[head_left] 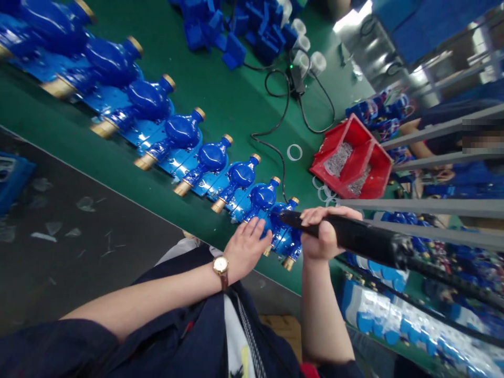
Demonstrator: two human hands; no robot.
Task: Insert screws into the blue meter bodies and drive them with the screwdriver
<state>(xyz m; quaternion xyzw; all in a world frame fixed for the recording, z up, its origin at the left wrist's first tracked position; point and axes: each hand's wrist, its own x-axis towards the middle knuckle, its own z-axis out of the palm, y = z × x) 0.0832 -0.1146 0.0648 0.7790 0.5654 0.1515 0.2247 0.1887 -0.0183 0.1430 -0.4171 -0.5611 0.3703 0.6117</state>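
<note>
My right hand point(321, 233) is wrapped round a black electric screwdriver point(354, 237), its narrow end pointing left at a blue metal body point(279, 211) near the row's right end. On that same body, or just beside it, rests my left hand point(248, 247), fingers stretched out and not wrapped round anything. The tool's tip is partly hidden against the blue parts. A row of several glossy blue bodies with brass-coloured ends, resembling water meter housings point(212, 156), runs to the upper left, each joined to light-blue plates point(177, 161).
The green table point(220, 100) carries a red divided bin point(354, 163) of small metal pieces, white rings point(294, 152), a black cable point(271, 135) and blue plastic parts point(271, 31). Grey rails point(441, 207) stand at right; another person's arm point(413, 137) shows behind.
</note>
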